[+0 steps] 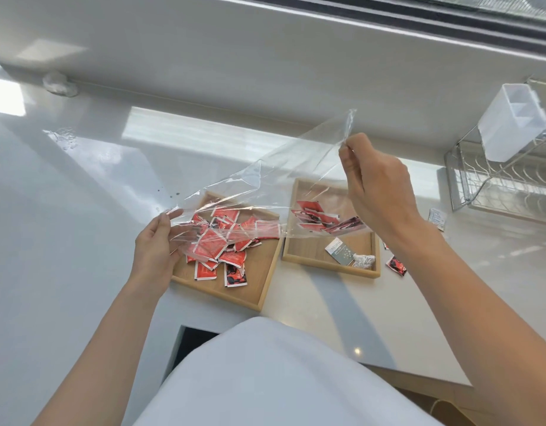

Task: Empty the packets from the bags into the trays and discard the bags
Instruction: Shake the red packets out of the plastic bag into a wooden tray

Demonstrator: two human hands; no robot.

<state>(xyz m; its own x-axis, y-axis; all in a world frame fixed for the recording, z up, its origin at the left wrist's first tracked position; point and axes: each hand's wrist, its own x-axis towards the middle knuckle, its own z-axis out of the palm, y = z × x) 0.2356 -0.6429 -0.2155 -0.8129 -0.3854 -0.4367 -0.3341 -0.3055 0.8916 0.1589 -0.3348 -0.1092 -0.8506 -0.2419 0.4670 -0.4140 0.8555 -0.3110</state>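
Note:
A clear plastic bag (265, 179) is stretched in the air above two wooden trays. My right hand (376, 186) pinches its upper corner high up. My left hand (155, 244) holds its lower end over the left tray (259, 272). Several red packets (222, 241) lie heaped in the left tray. A few more red packets (320, 218) sit inside the bag's low fold above the right tray (311, 250), which also holds a grey packet (337, 250) and a small white crumpled piece (363, 260).
One red packet (396, 265) and a white sachet (437, 217) lie on the white counter right of the trays. A wire dish rack (505, 186) with a white plastic holder (511, 121) stands at the far right. A white wall ledge runs along the back.

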